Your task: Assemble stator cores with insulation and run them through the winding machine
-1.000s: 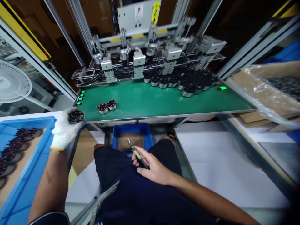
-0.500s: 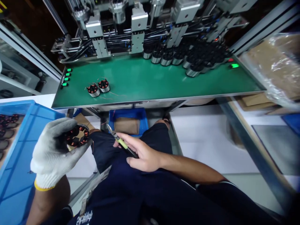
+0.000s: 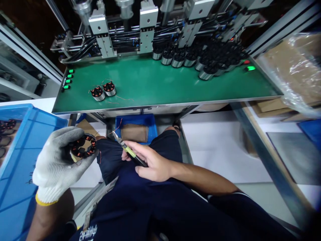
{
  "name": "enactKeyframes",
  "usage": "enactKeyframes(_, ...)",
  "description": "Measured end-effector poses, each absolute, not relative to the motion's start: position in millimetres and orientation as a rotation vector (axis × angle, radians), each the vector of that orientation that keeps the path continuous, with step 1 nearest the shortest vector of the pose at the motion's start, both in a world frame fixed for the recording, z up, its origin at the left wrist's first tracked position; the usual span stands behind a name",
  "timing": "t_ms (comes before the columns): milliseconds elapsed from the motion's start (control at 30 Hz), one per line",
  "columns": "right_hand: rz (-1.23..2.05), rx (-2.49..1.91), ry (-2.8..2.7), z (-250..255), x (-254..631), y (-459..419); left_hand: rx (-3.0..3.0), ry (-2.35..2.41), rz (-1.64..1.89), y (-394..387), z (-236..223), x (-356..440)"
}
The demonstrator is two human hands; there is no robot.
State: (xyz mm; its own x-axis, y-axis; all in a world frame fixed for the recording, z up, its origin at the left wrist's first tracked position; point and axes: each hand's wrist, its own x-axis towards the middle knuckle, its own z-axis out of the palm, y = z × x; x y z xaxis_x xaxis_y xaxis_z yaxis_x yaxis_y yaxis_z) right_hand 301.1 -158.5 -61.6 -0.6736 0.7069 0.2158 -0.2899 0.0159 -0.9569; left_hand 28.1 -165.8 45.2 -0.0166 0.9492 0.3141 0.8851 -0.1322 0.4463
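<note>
My left hand (image 3: 59, 160), in a white work glove, is closed around a round motor stator (image 3: 82, 147) with copper-red windings, held over my lap at the lower left. My bare right hand (image 3: 147, 160) rests on my thigh and grips small cutters (image 3: 126, 149) with a yellow-green handle, tips pointing up-left toward the stator. A thin red wire curls up from the cutter tips. Two more stators (image 3: 103, 91) sit side by side on the green bench (image 3: 160, 83), with loose wire ends beside them.
A machine with silver heads and black hoses (image 3: 140, 30) lines the bench's back, with several dark motor parts (image 3: 208, 62) at its right. Blue tray of stators (image 3: 15, 140) at left. Blue bin (image 3: 136, 129) under the bench. Plastic-wrapped box (image 3: 296, 67) at right.
My left hand brought the stator from the bench's left corner down over my lap. The right hand with the cutters shifted slightly up. The view tilted downward.
</note>
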Motion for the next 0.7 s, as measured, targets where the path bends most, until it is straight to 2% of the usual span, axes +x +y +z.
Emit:
enactKeyframes(500, 1.804, -0.482, -1.510, -54.3, 300.1, -162.3, 2.129, 1.968, 0.794, -165.0, 45.5, 31.9)
enactKeyframes(700, 1.831, -0.607, -1.452, -55.8, 303.7, -160.7, 2.011, 1.984, 0.826, -178.0, 28.9, 25.8)
